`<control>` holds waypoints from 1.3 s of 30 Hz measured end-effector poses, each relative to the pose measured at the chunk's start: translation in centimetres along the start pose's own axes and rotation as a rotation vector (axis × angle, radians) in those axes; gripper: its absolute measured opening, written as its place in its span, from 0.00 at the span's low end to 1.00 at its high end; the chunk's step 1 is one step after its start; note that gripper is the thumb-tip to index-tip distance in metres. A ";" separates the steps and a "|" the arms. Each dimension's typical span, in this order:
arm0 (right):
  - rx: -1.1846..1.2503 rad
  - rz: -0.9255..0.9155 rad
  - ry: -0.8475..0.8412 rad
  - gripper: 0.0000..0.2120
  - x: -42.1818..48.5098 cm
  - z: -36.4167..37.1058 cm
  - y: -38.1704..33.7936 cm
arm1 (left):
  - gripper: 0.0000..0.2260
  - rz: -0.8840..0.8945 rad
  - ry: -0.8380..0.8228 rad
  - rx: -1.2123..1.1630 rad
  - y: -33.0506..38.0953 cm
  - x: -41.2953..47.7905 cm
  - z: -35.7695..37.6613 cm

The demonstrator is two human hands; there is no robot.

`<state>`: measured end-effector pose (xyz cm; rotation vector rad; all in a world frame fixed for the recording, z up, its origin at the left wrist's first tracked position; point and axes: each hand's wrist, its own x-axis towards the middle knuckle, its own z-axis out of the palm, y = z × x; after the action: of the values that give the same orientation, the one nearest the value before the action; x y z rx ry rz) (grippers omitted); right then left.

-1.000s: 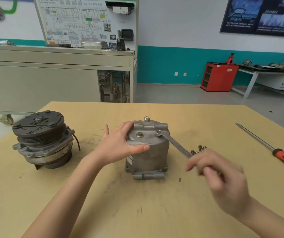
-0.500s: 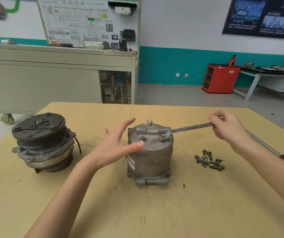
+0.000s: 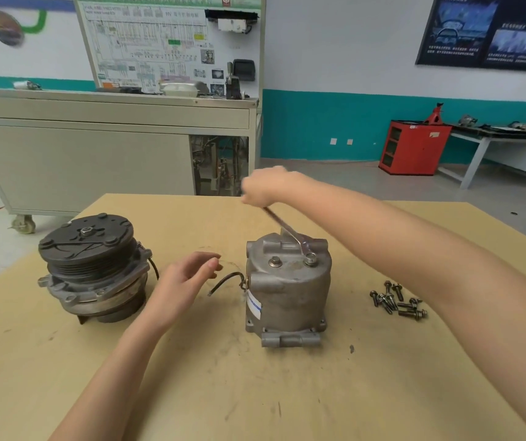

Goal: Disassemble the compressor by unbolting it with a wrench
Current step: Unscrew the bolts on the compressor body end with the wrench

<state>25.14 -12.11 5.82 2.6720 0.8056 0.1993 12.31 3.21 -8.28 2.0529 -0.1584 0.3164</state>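
A grey compressor body (image 3: 287,291) stands upright in the middle of the table. A steel wrench (image 3: 287,232) has its ring end on the right-hand bolt (image 3: 310,259) of the top cover; a second bolt (image 3: 275,261) sits to its left. My right hand (image 3: 266,186), blurred, grips the wrench handle's far end behind the compressor. My left hand (image 3: 185,278) hovers with relaxed fingers just left of the compressor, apart from it, near a short black wire (image 3: 226,281) that sticks out of the housing.
A second compressor part with a black clutch pulley (image 3: 91,268) sits at the table's left. Several loose bolts (image 3: 397,302) lie to the right of the compressor. The wooden table (image 3: 255,393) has a rolling bench beyond it; a red cabinet (image 3: 413,148) stands far right.
My right hand swung the wrench handle counter-clockwise, from front right round to behind the compressor. My left hand let go of the housing and drew back to the left.
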 end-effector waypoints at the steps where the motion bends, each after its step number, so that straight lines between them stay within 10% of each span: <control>1: -0.039 -0.066 0.030 0.16 0.1 -0.7 -2.2 | 0.10 -0.010 -0.012 -0.017 0.0 0.0 0.2; 9: -0.246 -0.602 0.432 0.07 -13.9 -2.6 -10.4 | 0.09 -0.001 0.136 -0.119 0.2 -0.3 1.6; 15: 0.013 -0.513 0.888 0.15 -25.3 2.7 -3.4 | 0.05 0.011 -0.034 0.150 -1.3 -0.2 0.8; 27: 0.696 0.533 0.456 0.17 -24.1 8.1 8.5 | 0.10 -0.061 -0.007 0.256 -0.8 0.1 1.0; 33: 0.359 0.475 0.090 0.16 -8.8 7.2 11.8 | 0.10 -0.075 -0.021 0.311 -0.9 0.1 0.9; 39: 0.100 0.040 0.079 0.13 -0.1 1.8 2.7 | 0.10 -0.069 -0.040 0.329 -0.9 0.0 0.7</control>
<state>26.92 -14.81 5.11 2.7911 0.8060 0.2830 12.68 3.04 -9.35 2.3856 -0.0615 0.2725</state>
